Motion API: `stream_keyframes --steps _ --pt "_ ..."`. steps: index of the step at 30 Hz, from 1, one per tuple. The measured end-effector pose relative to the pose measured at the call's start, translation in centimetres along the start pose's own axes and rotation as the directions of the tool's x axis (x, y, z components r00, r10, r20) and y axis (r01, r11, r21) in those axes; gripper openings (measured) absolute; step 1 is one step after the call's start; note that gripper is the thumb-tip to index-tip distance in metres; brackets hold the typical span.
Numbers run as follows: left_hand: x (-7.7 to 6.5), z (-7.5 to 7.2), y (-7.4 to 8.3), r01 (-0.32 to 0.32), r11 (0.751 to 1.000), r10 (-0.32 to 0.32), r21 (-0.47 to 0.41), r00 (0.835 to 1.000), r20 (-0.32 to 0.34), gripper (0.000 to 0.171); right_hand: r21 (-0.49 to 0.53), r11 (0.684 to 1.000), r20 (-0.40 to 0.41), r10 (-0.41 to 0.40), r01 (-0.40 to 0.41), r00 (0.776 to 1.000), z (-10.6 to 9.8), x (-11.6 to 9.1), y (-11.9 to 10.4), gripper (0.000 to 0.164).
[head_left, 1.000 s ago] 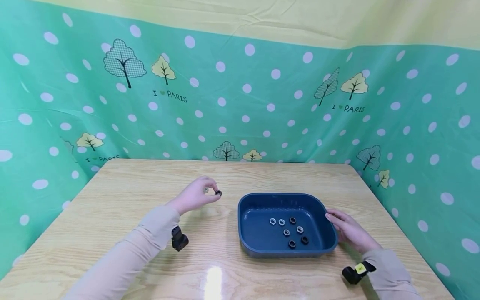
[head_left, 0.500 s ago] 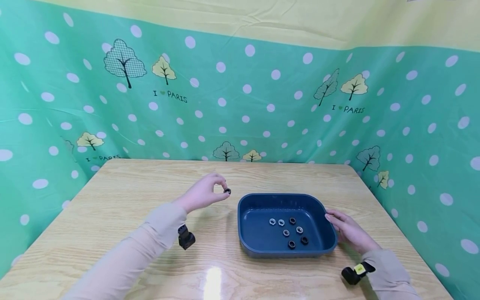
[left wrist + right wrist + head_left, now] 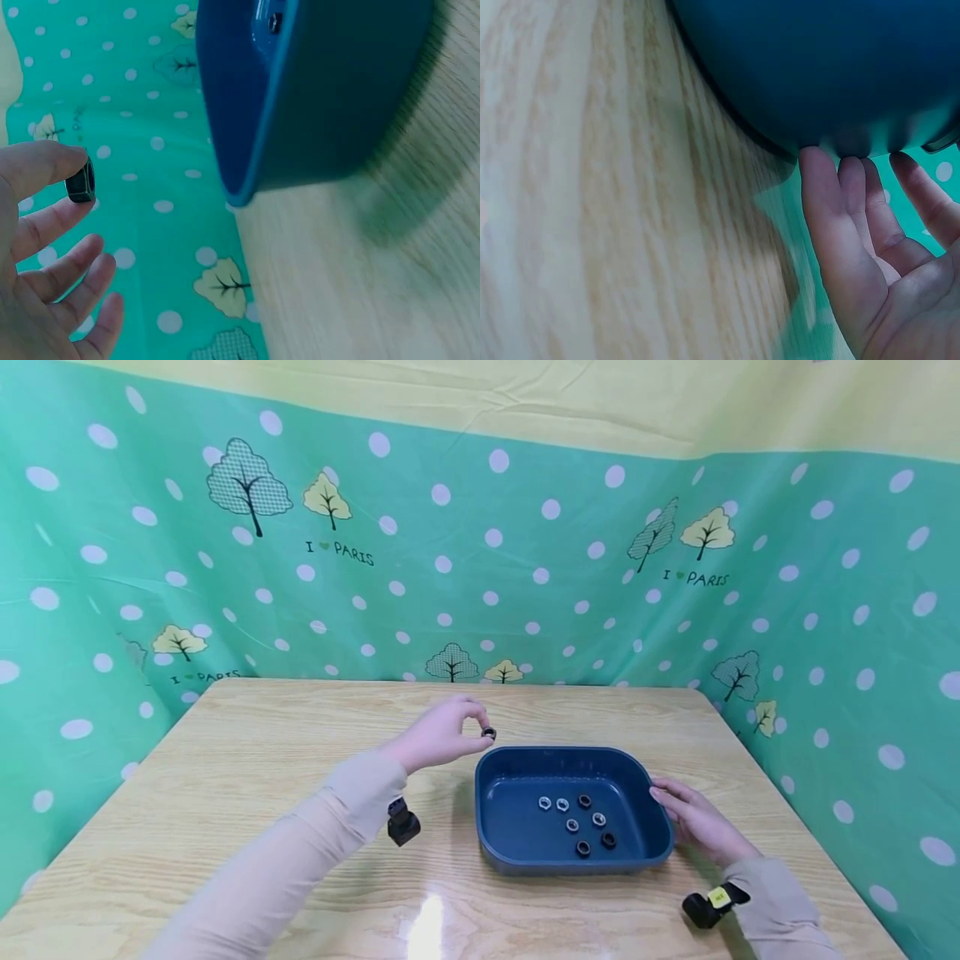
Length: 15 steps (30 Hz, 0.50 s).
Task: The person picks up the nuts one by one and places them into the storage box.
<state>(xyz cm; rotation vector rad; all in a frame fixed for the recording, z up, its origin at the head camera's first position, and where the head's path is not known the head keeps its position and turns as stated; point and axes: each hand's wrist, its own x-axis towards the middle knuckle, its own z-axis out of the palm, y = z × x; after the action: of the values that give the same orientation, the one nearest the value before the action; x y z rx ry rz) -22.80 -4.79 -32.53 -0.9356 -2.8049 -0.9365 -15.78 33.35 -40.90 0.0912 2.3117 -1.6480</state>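
My left hand (image 3: 442, 735) pinches a dark hex nut (image 3: 489, 734) between thumb and index finger, in the air by the far left corner of a blue plastic basin (image 3: 501, 865). In the left wrist view the nut (image 3: 81, 182) stands on edge, and the other fingers are loosely spread below it. Several nuts lie on the basin floor, some silver, like one silver nut (image 3: 545, 803), and some black, like one black nut (image 3: 608, 840). My right hand (image 3: 701, 822) rests its fingertips against the outside of the basin's right wall; the right wrist view shows extended fingers (image 3: 829, 217) touching it.
The basin stands on a light wood-grain table (image 3: 285, 743), right of the middle. A green dotted curtain (image 3: 450, 568) hangs behind the table and along both sides. Each wrist wears a small black camera (image 3: 403, 823).
My left hand has carried the pinched nut rightward and slightly up in view, from left of the basin to its far left corner. The right hand and basin have stayed put.
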Motion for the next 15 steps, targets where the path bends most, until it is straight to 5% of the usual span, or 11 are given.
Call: stream_keyframes --steps 15 --pt "2.9 1.1 3.3 -0.054 0.998 0.054 0.013 0.998 0.028 0.013 0.001 1.0 0.008 0.012 -0.012 1.0 0.0 0.1 0.0 0.064"
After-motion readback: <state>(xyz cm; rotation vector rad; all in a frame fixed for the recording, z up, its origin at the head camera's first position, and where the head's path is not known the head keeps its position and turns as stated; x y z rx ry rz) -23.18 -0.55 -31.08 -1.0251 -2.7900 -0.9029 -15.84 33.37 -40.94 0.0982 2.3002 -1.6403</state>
